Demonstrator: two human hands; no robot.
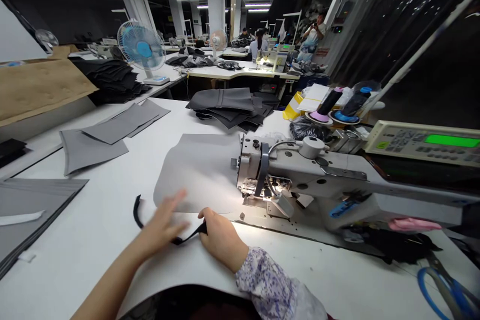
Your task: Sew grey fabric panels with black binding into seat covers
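Nothing legible: the sewing-machine controller's green display point(452, 141) is showing blurred characters, its keypad labels are washing out, and the pillar's wall sign point(321, 52) is reading too small.

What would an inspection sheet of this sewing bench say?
Surface: white table carrying a sewing machine.
Job's things: black strap; grey fabric panel running up to the machine's head.
Clutter: stacked dark fabric pieces, thread cones, blue-handled scissors.
Hands: right hand pinches the strap; left hand, blurred and open, beside it.
Cables: nothing seen near the hands.
Surroundings: blue desk fan, co-worker at a distant sewing station.
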